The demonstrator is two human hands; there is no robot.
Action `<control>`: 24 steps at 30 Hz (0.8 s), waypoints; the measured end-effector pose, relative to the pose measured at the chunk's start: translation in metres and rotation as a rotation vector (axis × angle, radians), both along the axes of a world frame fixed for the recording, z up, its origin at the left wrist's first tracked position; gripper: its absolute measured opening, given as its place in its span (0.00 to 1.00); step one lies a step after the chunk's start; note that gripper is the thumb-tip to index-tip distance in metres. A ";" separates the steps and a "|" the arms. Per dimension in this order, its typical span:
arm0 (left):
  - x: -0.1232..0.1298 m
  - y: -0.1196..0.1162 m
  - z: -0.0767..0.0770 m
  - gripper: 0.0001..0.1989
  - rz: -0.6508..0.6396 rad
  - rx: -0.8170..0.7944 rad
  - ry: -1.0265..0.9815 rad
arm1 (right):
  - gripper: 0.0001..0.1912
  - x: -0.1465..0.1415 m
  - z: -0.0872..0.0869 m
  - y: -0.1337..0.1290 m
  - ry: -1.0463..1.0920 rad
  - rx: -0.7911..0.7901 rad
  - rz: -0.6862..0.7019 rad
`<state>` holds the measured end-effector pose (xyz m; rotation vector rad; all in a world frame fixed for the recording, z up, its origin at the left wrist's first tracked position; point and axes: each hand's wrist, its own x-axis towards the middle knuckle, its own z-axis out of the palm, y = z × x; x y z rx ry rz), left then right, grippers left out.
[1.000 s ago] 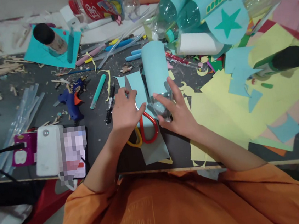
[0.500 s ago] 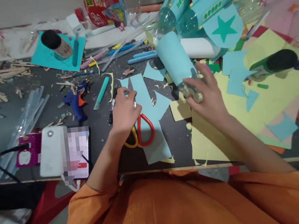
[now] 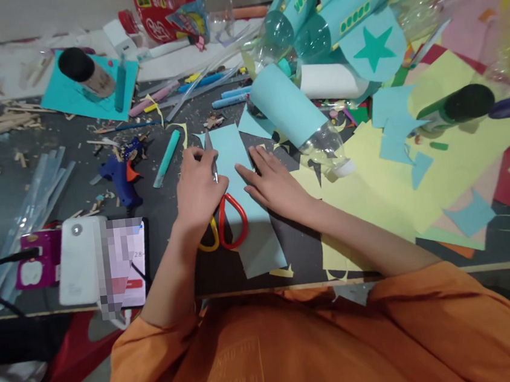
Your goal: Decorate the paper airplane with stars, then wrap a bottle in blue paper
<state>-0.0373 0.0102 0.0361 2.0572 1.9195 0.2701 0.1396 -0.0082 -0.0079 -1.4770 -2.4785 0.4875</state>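
My left hand (image 3: 199, 188) is closed round the blades of a pair of scissors (image 3: 232, 220), whose red and yellow handles point toward me. Under the scissors lies a long light blue paper strip (image 3: 260, 239). My right hand (image 3: 275, 183) rests with spread fingers at the strip's right edge and holds nothing. Behind it a clear bottle wrapped in blue paper (image 3: 289, 105) lies on its side, its white cap toward the right.
A blue glue gun (image 3: 121, 177), a teal marker (image 3: 166, 158), a power bank (image 3: 80, 261) and a phone (image 3: 130, 262) are on the left. Yellow paper sheets (image 3: 366, 203) cover the right. Paper-wrapped bottles (image 3: 350, 11) with green stars stand at the back.
My right hand has let go of the blue-wrapped bottle and moved left to the paper strip. Small scraps of blue paper under that hand are now hidden.
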 end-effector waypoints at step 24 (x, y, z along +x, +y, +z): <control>0.013 -0.007 -0.012 0.28 -0.168 -0.168 -0.860 | 0.11 0.041 0.020 -0.005 0.605 0.265 -0.158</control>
